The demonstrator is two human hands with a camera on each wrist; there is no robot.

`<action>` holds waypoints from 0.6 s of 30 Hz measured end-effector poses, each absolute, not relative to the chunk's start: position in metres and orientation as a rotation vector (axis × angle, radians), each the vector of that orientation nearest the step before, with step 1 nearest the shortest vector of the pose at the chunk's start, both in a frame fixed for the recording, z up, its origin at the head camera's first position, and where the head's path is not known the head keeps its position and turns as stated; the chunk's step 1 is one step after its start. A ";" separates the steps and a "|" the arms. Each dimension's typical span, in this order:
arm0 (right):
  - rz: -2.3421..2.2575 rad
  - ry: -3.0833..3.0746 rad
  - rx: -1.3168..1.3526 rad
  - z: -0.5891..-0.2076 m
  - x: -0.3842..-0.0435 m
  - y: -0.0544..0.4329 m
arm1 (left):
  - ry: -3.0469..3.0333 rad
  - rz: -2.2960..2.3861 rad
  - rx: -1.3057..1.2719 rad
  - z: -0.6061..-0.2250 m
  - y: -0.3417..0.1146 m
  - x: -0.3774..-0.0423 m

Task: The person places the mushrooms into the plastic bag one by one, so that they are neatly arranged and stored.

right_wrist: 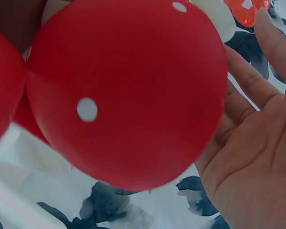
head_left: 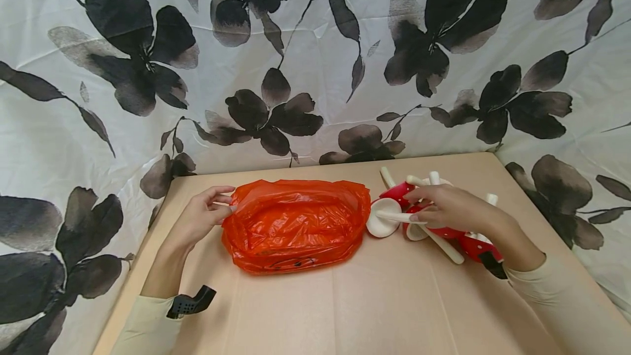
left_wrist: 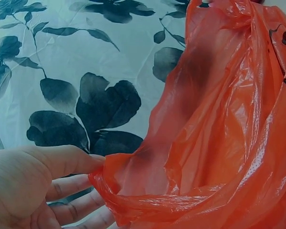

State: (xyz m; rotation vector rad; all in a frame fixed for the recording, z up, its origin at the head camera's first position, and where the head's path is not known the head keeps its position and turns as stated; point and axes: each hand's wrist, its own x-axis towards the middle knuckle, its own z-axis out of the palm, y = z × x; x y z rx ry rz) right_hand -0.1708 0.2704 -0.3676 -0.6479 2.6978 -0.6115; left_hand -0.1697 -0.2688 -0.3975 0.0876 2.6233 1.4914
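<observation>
A crinkled orange plastic bag (head_left: pixel 296 229) with black marks on its front lies on the table. At its left edge my left hand (head_left: pixel 199 215) pinches the rim between thumb and fingers; the left wrist view shows the thumb (left_wrist: pixel 83 161) on the plastic. To the right of the bag is a pile of toy mushrooms with red, white-dotted caps (head_left: pixel 473 245) and off-white stems (head_left: pixel 446 245). My right hand (head_left: pixel 451 207) reaches over this pile, fingers extended among the mushrooms. One large cap (right_wrist: pixel 128 95) hides its fingertips in the right wrist view.
The light wooden table (head_left: pixel 305 311) ends at a back edge against a white cloth (head_left: pixel 335 119) with dark flowers. A black wrist mount (head_left: pixel 192 303) sits on the left sleeve. One mushroom's round white underside (head_left: pixel 383 226) is right beside the bag.
</observation>
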 end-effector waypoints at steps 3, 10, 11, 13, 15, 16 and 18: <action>-0.614 2.692 -0.702 -0.371 -0.172 0.268 | 2.616 1.498 0.088 -0.398 -0.269 -0.170; -0.577 2.710 -0.830 -0.377 -0.176 0.260 | 2.608 1.499 0.077 -0.398 -0.270 -0.170; -0.565 2.710 -0.846 -0.377 -0.177 0.259 | 2.607 1.498 0.076 -0.398 -0.270 -0.170; -0.535 2.714 -0.874 -0.378 -0.178 0.255 | 2.605 1.497 0.074 -0.398 -0.270 -0.170; -0.508 2.716 -0.884 -0.378 -0.180 0.252 | 2.604 1.496 0.075 -0.398 -0.270 -0.170; -0.491 2.718 -0.888 -0.378 -0.180 0.251 | 2.603 1.496 0.076 -0.398 -0.270 -0.170; -0.469 2.711 -0.876 -0.378 -0.181 0.248 | 2.602 1.497 0.080 -0.399 -0.270 -0.170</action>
